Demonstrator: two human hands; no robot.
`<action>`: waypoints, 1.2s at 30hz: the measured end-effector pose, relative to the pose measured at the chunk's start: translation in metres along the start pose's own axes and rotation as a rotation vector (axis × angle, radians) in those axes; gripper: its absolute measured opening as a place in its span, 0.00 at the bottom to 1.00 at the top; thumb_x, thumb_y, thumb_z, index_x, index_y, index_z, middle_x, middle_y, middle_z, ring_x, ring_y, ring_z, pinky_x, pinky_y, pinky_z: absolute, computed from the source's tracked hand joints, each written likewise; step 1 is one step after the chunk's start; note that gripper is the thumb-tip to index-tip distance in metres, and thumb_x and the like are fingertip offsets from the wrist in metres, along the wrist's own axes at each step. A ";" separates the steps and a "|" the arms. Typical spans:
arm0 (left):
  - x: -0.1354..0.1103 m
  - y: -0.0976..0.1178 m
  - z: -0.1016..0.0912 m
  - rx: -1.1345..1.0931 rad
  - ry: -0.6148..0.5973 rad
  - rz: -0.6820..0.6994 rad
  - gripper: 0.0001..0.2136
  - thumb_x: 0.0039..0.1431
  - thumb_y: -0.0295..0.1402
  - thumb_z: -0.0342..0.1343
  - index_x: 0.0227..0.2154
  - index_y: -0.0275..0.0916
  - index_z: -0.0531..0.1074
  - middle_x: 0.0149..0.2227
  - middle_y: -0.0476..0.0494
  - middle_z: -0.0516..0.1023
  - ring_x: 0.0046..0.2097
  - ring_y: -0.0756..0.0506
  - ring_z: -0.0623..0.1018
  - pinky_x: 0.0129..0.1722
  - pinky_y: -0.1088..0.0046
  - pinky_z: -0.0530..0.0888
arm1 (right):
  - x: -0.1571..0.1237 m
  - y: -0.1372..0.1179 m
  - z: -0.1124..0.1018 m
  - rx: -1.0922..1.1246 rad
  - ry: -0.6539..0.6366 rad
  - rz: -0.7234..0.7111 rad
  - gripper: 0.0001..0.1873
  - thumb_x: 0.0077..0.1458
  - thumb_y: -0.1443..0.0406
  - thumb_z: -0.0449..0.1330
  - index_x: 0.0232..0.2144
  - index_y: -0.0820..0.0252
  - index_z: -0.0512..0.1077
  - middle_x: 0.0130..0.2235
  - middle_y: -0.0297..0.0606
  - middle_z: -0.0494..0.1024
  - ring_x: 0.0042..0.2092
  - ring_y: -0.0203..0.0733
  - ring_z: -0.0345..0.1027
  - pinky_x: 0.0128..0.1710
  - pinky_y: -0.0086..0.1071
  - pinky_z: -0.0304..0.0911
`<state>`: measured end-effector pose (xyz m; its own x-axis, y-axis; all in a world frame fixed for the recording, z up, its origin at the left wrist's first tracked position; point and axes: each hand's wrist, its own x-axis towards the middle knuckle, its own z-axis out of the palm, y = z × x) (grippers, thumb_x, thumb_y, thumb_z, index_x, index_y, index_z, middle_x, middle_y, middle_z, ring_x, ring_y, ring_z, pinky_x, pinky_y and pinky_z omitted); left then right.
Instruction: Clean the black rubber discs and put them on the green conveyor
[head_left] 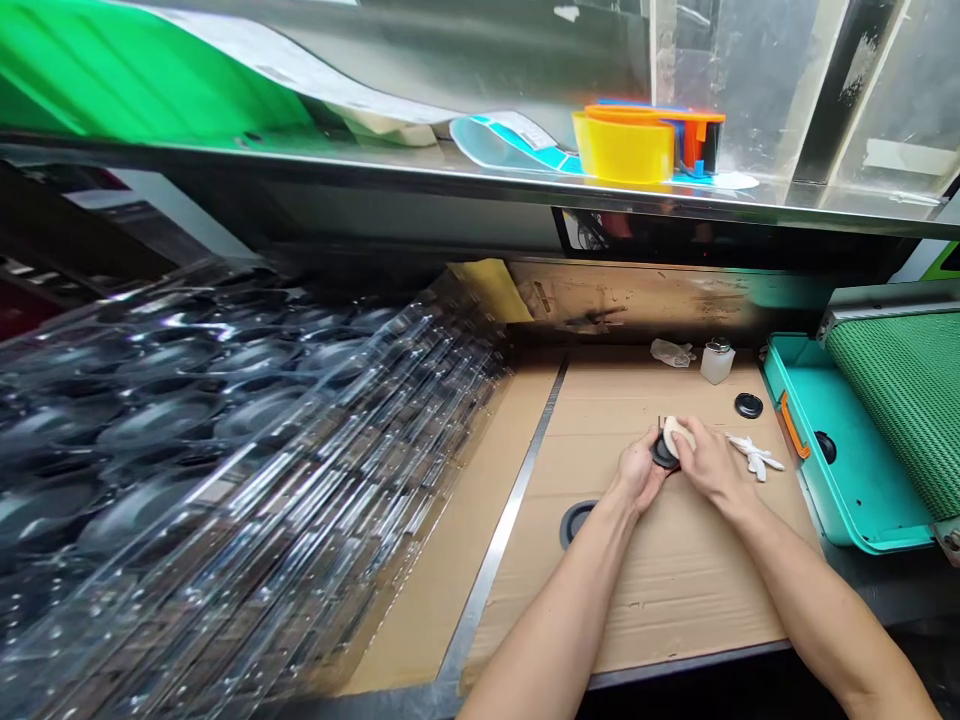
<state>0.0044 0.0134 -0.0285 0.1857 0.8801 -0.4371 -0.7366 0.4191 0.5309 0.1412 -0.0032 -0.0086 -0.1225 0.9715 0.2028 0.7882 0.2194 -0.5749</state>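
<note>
Over the cardboard-covered bench, my left hand (636,472) is closed on a black round part (663,453). My right hand (706,460) grips a cream-coloured pad (670,432) and presses it against that part; whether the pad is sponge or folded cloth I cannot tell. Some of both items is hidden behind my fingers. Beside my left forearm lies a dark round piece (573,522), partly covered by the arm. A glossy black disc (748,405) rests beyond my right hand, and a crumpled white cloth or glove (756,457) is just right of it.
Stacked clear plastic trays with round pockets (285,470) fill the left. At the back are a small dispenser bottle (718,362) and a crumpled clear bag (672,353). A teal bin (844,535) sits right, beside a green conveyor belt (900,370). Overhead, a shelf (517,185) holds tape rolls (626,148).
</note>
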 end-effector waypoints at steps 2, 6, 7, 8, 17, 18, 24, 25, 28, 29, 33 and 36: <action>0.001 -0.002 -0.001 -0.036 0.014 -0.002 0.13 0.70 0.31 0.47 0.37 0.31 0.76 0.34 0.37 0.82 0.36 0.45 0.82 0.45 0.68 0.80 | -0.001 -0.007 0.008 -0.127 -0.037 -0.041 0.18 0.68 0.58 0.51 0.56 0.54 0.69 0.48 0.41 0.81 0.46 0.44 0.76 0.43 0.31 0.64; 0.004 -0.002 -0.005 -0.026 0.010 -0.033 0.15 0.71 0.33 0.45 0.39 0.31 0.75 0.34 0.37 0.82 0.36 0.45 0.82 0.44 0.64 0.81 | 0.001 -0.013 0.013 -0.347 -0.034 0.108 0.19 0.71 0.55 0.45 0.55 0.57 0.67 0.46 0.44 0.81 0.42 0.45 0.77 0.39 0.31 0.62; 0.005 -0.002 -0.006 -0.023 0.014 -0.032 0.15 0.71 0.33 0.45 0.40 0.31 0.75 0.34 0.37 0.82 0.36 0.44 0.82 0.43 0.64 0.81 | 0.002 -0.013 0.013 -0.368 -0.029 0.131 0.20 0.72 0.55 0.44 0.55 0.57 0.66 0.45 0.45 0.81 0.42 0.46 0.77 0.38 0.32 0.61; 0.005 -0.002 -0.007 -0.028 0.015 -0.025 0.15 0.71 0.33 0.45 0.40 0.31 0.75 0.35 0.37 0.82 0.37 0.44 0.82 0.44 0.64 0.81 | 0.001 -0.013 0.013 -0.374 -0.034 0.125 0.20 0.72 0.54 0.44 0.55 0.57 0.66 0.46 0.45 0.81 0.41 0.45 0.77 0.38 0.32 0.61; 0.003 -0.003 -0.004 -0.039 0.018 -0.012 0.15 0.71 0.32 0.45 0.39 0.31 0.76 0.35 0.36 0.82 0.39 0.43 0.82 0.48 0.65 0.80 | -0.003 -0.016 0.021 -0.404 -0.050 0.114 0.22 0.71 0.53 0.43 0.56 0.58 0.65 0.46 0.48 0.81 0.40 0.46 0.77 0.37 0.32 0.61; 0.002 -0.002 -0.003 -0.044 0.008 -0.018 0.15 0.71 0.32 0.45 0.38 0.30 0.76 0.36 0.35 0.82 0.40 0.43 0.82 0.48 0.66 0.80 | -0.003 -0.016 0.021 -0.406 -0.053 0.093 0.22 0.71 0.52 0.44 0.57 0.58 0.64 0.47 0.48 0.81 0.40 0.46 0.77 0.38 0.31 0.61; 0.002 -0.003 -0.003 -0.033 -0.007 -0.025 0.16 0.71 0.33 0.45 0.40 0.31 0.77 0.36 0.35 0.83 0.41 0.42 0.83 0.49 0.63 0.80 | -0.002 -0.017 0.025 -0.414 -0.032 0.126 0.21 0.72 0.53 0.43 0.53 0.59 0.66 0.43 0.48 0.81 0.39 0.45 0.77 0.37 0.31 0.62; 0.002 -0.003 -0.003 -0.042 -0.023 -0.026 0.16 0.71 0.33 0.45 0.41 0.31 0.78 0.37 0.35 0.83 0.42 0.42 0.83 0.49 0.64 0.80 | -0.002 -0.018 0.026 -0.411 -0.037 0.096 0.21 0.71 0.53 0.44 0.54 0.59 0.66 0.44 0.48 0.81 0.39 0.45 0.77 0.37 0.31 0.62; 0.002 -0.003 -0.003 -0.038 -0.008 -0.012 0.16 0.71 0.32 0.45 0.39 0.30 0.78 0.36 0.35 0.83 0.41 0.43 0.83 0.49 0.66 0.80 | -0.004 -0.021 0.027 -0.413 -0.030 0.126 0.21 0.72 0.53 0.43 0.53 0.59 0.66 0.44 0.48 0.81 0.39 0.44 0.76 0.37 0.30 0.62; 0.002 -0.003 -0.003 -0.029 0.012 -0.004 0.16 0.71 0.32 0.45 0.39 0.30 0.78 0.36 0.35 0.83 0.41 0.43 0.83 0.49 0.66 0.80 | -0.004 -0.022 0.026 -0.415 -0.030 0.152 0.20 0.72 0.54 0.43 0.51 0.59 0.67 0.43 0.47 0.81 0.39 0.43 0.76 0.37 0.29 0.62; 0.002 -0.002 -0.004 -0.031 -0.029 -0.041 0.17 0.71 0.34 0.44 0.42 0.30 0.77 0.41 0.33 0.83 0.46 0.40 0.83 0.51 0.63 0.79 | -0.008 -0.023 0.024 -0.404 -0.079 0.075 0.20 0.71 0.53 0.44 0.52 0.58 0.67 0.44 0.47 0.81 0.38 0.44 0.77 0.37 0.30 0.62; 0.002 -0.001 -0.006 -0.028 -0.039 -0.023 0.17 0.71 0.34 0.44 0.42 0.30 0.77 0.41 0.33 0.83 0.45 0.41 0.83 0.52 0.62 0.79 | -0.008 -0.021 0.020 -0.407 -0.055 0.128 0.21 0.72 0.53 0.43 0.53 0.56 0.67 0.44 0.46 0.81 0.38 0.45 0.77 0.37 0.31 0.62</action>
<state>0.0019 0.0131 -0.0341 0.2275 0.8786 -0.4199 -0.7497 0.4332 0.5003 0.1131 -0.0135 -0.0138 -0.0314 0.9944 0.1013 0.9714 0.0542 -0.2311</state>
